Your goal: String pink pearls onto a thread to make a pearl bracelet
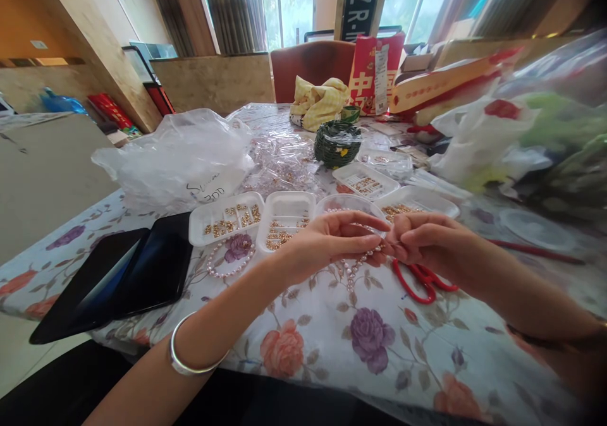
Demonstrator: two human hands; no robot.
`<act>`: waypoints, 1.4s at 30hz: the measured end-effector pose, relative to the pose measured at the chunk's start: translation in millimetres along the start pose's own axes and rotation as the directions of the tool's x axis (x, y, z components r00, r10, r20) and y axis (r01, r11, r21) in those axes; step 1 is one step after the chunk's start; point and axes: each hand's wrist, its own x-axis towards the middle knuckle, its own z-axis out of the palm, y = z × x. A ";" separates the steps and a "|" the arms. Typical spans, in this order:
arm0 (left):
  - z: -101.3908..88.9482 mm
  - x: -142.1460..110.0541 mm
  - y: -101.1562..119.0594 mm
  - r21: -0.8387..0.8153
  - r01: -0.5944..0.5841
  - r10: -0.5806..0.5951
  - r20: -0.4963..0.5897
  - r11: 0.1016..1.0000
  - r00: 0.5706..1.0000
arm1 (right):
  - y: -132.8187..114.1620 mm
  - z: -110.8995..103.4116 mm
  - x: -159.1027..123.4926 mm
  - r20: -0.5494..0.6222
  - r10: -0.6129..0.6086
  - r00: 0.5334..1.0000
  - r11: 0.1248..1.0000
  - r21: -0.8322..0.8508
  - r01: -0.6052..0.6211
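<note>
Daylight is filling windows beside grey-brown curtains; a marbled wall and a reddish chair are standing beyond the bench.

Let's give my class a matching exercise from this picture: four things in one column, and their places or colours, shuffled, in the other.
Things:
1. Bead strand
2. Shiny bangle
3. Woven basket
4. Scissors

Places or colours:
A. mostly dark green
B. around the left forearm
C. red-handled
D. hanging beneath the left hand

Right pairs: 1-D, 2-B, 3-A, 4-C.
</note>
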 end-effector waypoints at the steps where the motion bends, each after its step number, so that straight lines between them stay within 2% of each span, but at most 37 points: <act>1: -0.1 0.1 -0.3 0.001 -0.005 0.005 0.000 1.000 1.000 | 0.0 0.7 0.0 -0.005 0.002 1.000 1.000 -0.004 -0.002; 28: 0.1 -0.1 0.4 -0.028 0.005 -0.004 0.003 1.000 1.000 | 0.1 3.1 -1.8 -0.091 0.008 0.996 0.998 -0.067 -0.014; 42: 0.9 -1.0 1.1 0.018 0.024 -0.024 -0.020 1.000 1.000 | 2.7 -1.2 -3.6 -0.071 -0.033 0.997 0.971 -0.239 0.015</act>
